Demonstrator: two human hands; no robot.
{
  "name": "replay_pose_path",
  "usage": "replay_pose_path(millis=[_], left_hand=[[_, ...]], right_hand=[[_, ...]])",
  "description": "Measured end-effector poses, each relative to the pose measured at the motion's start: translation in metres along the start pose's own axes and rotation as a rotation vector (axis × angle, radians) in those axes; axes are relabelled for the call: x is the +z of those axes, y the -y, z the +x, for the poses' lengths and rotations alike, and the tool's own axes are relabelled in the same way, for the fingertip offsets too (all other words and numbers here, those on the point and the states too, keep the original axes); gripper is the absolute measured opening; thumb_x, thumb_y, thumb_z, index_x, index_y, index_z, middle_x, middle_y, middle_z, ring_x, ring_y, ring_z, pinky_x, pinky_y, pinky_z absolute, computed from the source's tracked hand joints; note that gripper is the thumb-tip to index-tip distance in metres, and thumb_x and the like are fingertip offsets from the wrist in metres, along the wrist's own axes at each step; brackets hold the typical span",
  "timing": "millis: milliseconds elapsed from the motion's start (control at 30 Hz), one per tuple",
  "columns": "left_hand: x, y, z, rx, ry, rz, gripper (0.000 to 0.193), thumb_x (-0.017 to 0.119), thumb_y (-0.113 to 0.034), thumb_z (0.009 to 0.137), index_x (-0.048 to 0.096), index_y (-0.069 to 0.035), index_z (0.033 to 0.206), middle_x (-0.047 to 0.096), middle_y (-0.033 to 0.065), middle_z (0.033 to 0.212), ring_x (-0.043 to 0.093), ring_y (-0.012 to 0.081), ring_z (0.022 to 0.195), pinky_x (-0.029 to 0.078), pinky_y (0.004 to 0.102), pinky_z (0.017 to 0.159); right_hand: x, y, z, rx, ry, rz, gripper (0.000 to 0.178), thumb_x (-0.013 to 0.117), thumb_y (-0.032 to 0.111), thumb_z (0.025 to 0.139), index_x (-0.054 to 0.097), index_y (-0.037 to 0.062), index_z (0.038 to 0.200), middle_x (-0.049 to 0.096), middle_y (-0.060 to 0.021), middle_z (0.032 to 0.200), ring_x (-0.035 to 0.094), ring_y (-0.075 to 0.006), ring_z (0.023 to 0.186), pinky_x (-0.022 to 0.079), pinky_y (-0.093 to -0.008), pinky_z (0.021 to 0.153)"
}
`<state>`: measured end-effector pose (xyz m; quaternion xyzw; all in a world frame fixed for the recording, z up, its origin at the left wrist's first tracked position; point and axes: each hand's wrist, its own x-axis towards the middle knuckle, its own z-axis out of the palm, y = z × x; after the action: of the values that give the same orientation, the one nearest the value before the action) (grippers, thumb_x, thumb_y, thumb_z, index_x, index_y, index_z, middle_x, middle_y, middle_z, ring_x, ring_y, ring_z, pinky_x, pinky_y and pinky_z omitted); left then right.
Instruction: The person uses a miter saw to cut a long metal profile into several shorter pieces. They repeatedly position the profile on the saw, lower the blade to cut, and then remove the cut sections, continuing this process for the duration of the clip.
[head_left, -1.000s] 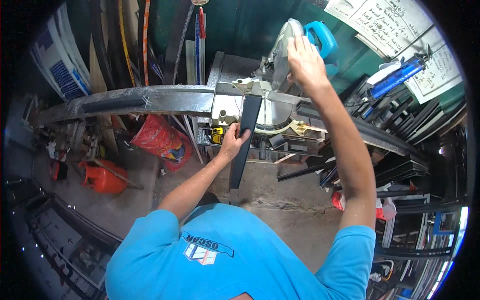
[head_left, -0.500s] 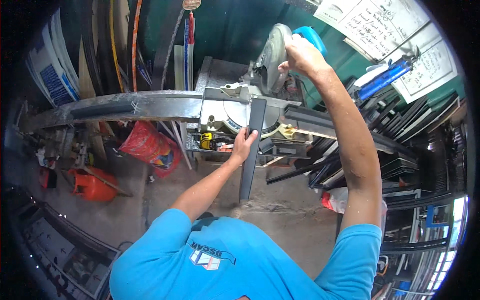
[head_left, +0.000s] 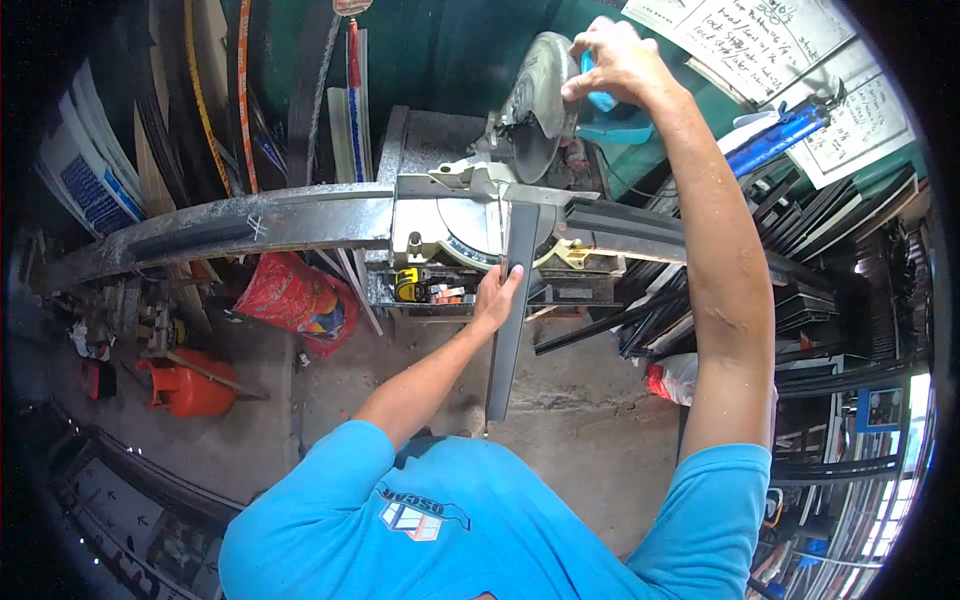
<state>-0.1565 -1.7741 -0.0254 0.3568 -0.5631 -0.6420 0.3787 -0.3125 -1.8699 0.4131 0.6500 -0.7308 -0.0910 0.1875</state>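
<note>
My left hand (head_left: 495, 298) grips a long dark grey metal profile (head_left: 514, 320) around its middle. The profile's far end rests on the round table of a mitre saw (head_left: 468, 222), and its near end reaches back toward my body. Raised above the table is the saw's head, its pale blade guard (head_left: 545, 85) upright and the dark disc blade partly showing. My right hand (head_left: 625, 62) is at the blue part of the saw head (head_left: 615, 132), fingers curved and apart; whether the fingertips touch it I cannot tell.
A long metal fence (head_left: 325, 218) runs left from the saw. Below stand a red bag (head_left: 295, 300) and an orange gas cylinder (head_left: 195, 385). A yellow tape measure (head_left: 408, 284) lies on the shelf under the saw. Dark profiles (head_left: 640, 320) are stacked at right.
My right hand has loosened from around the saw's handle, and its fingers have spread. The profile in my left hand has shifted slightly toward me and to the right.
</note>
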Motion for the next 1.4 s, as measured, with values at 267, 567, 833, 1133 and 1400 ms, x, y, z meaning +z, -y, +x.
replay_pose_path(millis=[267, 567, 833, 1133, 1400], left_hand=[[0.010, -0.004, -0.016, -0.140, 0.076, 0.073, 0.049, 0.060, -0.050, 0.102, 0.066, -0.001, 0.097, 0.063, 0.0044, 0.082, 0.056, 0.0151, 0.080, 0.047, 0.0348, 0.077], [0.005, -0.004, -0.020, -0.171, 0.127, 0.279, 0.055, 0.056, -0.054, 0.103, 0.063, 0.000, 0.092, 0.064, 0.0113, 0.081, 0.060, 0.0221, 0.081, 0.047, 0.0398, 0.077], [0.005, 0.016, -0.023, -0.119, 0.014, 0.178, 0.057, 0.055, -0.055, 0.103, 0.055, -0.001, 0.086, 0.050, 0.0065, 0.075, 0.047, 0.0180, 0.075, 0.041, 0.0375, 0.070], [0.006, 0.007, -0.028, -0.111, 0.071, 0.286, 0.062, 0.051, -0.056, 0.104, 0.059, 0.004, 0.093, 0.062, 0.0190, 0.082, 0.061, 0.0318, 0.082, 0.046, 0.0459, 0.078], [0.007, -0.012, -0.035, -0.112, 0.065, 0.320, 0.059, 0.049, -0.056, 0.105, 0.061, 0.002, 0.102, 0.066, 0.0160, 0.088, 0.063, 0.0300, 0.087, 0.047, 0.0443, 0.082]], right_hand=[[0.049, -0.072, 0.040, 0.241, 0.130, 0.430, 0.141, 0.092, 0.076, 0.045, 0.045, -0.0200, 0.137, 0.064, -0.0332, 0.125, 0.067, -0.0379, 0.116, 0.054, -0.0433, 0.100], [0.029, -0.047, 0.027, 0.452, 0.166, 0.977, 0.163, 0.103, 0.035, 0.056, -0.016, 0.0025, 0.163, 0.032, -0.0332, 0.161, 0.047, -0.0418, 0.141, 0.049, -0.0527, 0.108], [0.046, -0.042, 0.014, 0.416, 0.096, 0.862, 0.151, 0.104, 0.044, 0.049, 0.017, -0.0026, 0.163, 0.046, -0.0272, 0.156, 0.051, -0.0356, 0.140, 0.050, -0.0441, 0.109], [0.055, -0.020, -0.035, 0.403, -0.080, 0.991, 0.133, 0.104, 0.031, 0.050, 0.033, -0.0038, 0.156, 0.055, -0.0272, 0.147, 0.056, -0.0371, 0.134, 0.051, -0.0448, 0.107], [0.053, -0.012, -0.038, 0.470, -0.089, 1.015, 0.124, 0.104, 0.031, 0.052, 0.039, 0.0000, 0.153, 0.061, -0.0254, 0.140, 0.064, -0.0364, 0.122, 0.058, -0.0445, 0.092]])
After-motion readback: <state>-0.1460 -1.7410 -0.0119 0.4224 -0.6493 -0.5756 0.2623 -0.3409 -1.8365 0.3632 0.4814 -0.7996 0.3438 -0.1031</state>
